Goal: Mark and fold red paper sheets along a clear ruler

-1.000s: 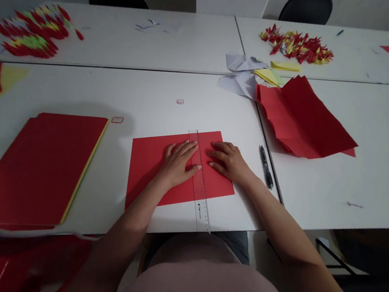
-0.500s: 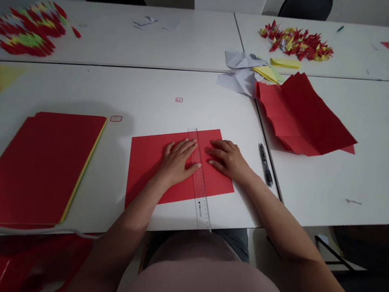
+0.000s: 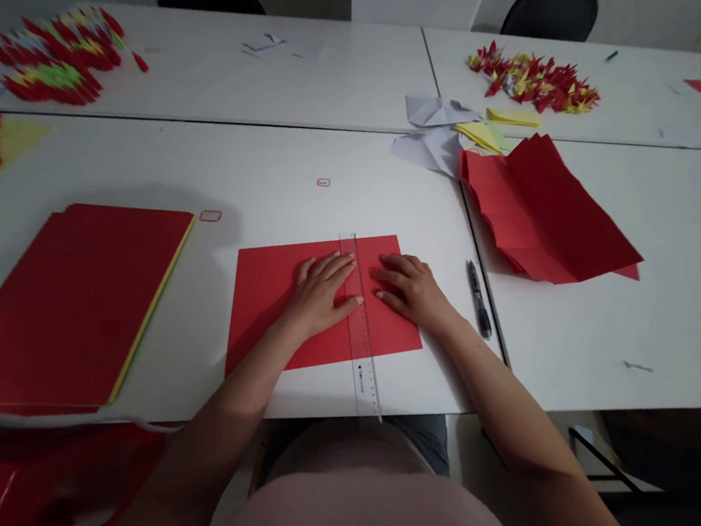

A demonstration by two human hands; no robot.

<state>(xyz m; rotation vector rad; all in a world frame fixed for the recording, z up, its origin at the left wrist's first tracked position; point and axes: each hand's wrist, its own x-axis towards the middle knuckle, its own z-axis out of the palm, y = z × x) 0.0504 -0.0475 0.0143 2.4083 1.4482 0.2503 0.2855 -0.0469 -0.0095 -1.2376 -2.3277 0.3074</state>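
Left hand (image 3: 321, 295) and right hand (image 3: 411, 291) flat on a red paper sheet (image 3: 269, 309) at lower centre of the frame, fingers (image 3: 325, 267) spread and unclenched, either side of a clear plastic ruler (image 3: 364, 374).

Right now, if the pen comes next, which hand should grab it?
Probably the right hand. It rests on the red paper, closest to the black pen, with nothing in the way. The left hand is on the other side of the clear ruler, so it would have to cross over.
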